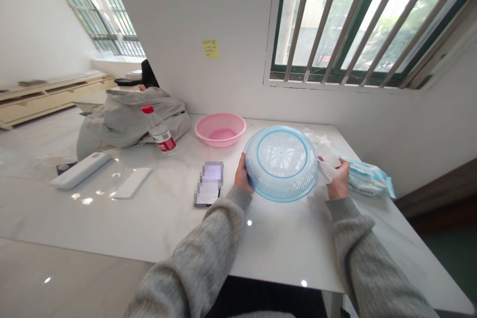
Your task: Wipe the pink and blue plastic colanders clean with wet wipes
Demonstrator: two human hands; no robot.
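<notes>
A clear blue plastic basin [282, 159] is held up over the table, its ribbed underside turned toward me. My left hand [243, 177] grips its left rim, the fingers partly hidden behind it. At the basin's right side, my right hand [339, 180] is closed on a white wipe [328, 171] that hangs beside the rim. Whether the wipe touches the basin I cannot tell. More crumpled white wipes [316, 138] lie behind the basin on the right. Beyond my right hand sits a light blue pack of wipes [368, 179].
A pink basin [220, 129] stands at the back near the wall. Left of my arms lies a phone [209, 184]. Farther left are a red-capped bottle [161, 131], a grey cloth bundle [122, 117], a long white case [82, 171] and a flat white object [132, 183].
</notes>
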